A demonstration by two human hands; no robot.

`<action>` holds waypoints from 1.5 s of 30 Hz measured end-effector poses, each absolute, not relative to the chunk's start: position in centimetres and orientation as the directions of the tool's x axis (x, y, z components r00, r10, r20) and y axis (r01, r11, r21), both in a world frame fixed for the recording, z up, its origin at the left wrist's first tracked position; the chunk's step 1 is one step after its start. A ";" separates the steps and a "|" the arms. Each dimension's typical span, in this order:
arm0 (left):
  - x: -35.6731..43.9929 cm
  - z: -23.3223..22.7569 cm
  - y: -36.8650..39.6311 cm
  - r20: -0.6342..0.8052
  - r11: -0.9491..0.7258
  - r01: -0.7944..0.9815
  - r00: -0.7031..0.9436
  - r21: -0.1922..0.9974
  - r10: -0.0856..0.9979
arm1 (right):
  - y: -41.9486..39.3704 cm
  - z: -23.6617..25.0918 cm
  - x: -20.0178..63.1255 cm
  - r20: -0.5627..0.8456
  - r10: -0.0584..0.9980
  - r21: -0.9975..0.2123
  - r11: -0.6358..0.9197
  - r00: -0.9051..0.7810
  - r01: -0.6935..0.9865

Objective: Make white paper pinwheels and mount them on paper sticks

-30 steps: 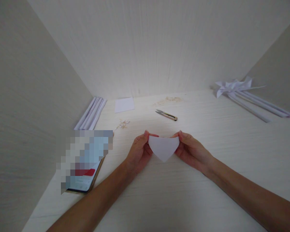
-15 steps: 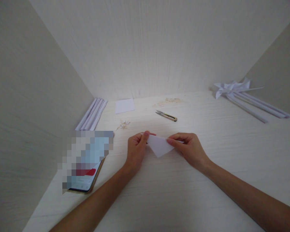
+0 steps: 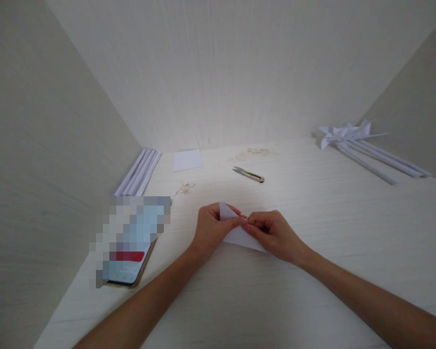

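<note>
Between my hands is a folded piece of white paper (image 3: 240,237), held a little above the table. My left hand (image 3: 212,227) grips it from the left, the thumb pressed across its face. My right hand (image 3: 276,235) pinches the paper near its middle, its fingertips meeting my left thumb. The fingers cover part of the fold. Beyond the hands lie thread snips (image 3: 249,174) with the blades pointing left. A flat white paper square (image 3: 187,160) rests near the back wall.
Several rolled white paper tubes (image 3: 140,172) lie along the left wall. A phone (image 3: 131,247), partly pixelated, is near my left forearm. White paper pinwheels (image 3: 343,134) on paper sticks (image 3: 378,155) lie at the back right. Small scraps (image 3: 184,188) are scattered on the table (image 3: 210,300).
My hands have come together, and the paper has turned so a point stands up at the left. My right fingers moved left, to the paper's middle.
</note>
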State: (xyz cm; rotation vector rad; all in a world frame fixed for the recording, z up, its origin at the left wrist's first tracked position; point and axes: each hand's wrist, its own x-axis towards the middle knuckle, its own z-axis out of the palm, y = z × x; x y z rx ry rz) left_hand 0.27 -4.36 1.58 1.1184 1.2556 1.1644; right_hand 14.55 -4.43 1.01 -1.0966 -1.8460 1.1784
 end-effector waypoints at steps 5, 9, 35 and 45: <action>0.4 1.2 -4.4 -0.072 0.067 -0.063 -0.079 0.996 0.994 | -4.3 1.0 14.5 0.080 0.904 -0.944 0.204 -0.421 0.258; 0.3 0.9 -4.4 -0.139 0.132 -0.130 -0.047 0.983 0.989 | -4.4 1.3 14.4 0.050 0.909 -0.958 0.161 -0.415 0.238; -0.4 0.4 -3.6 -0.014 -0.020 -0.193 -0.175 0.981 0.984 | -4.6 1.4 14.3 0.073 0.881 -0.923 0.237 -0.468 0.303; -1.1 0.9 -3.2 0.064 -0.079 -0.117 -0.121 0.990 0.991 | -4.8 1.1 14.8 0.012 0.871 -0.969 0.132 -0.492 0.208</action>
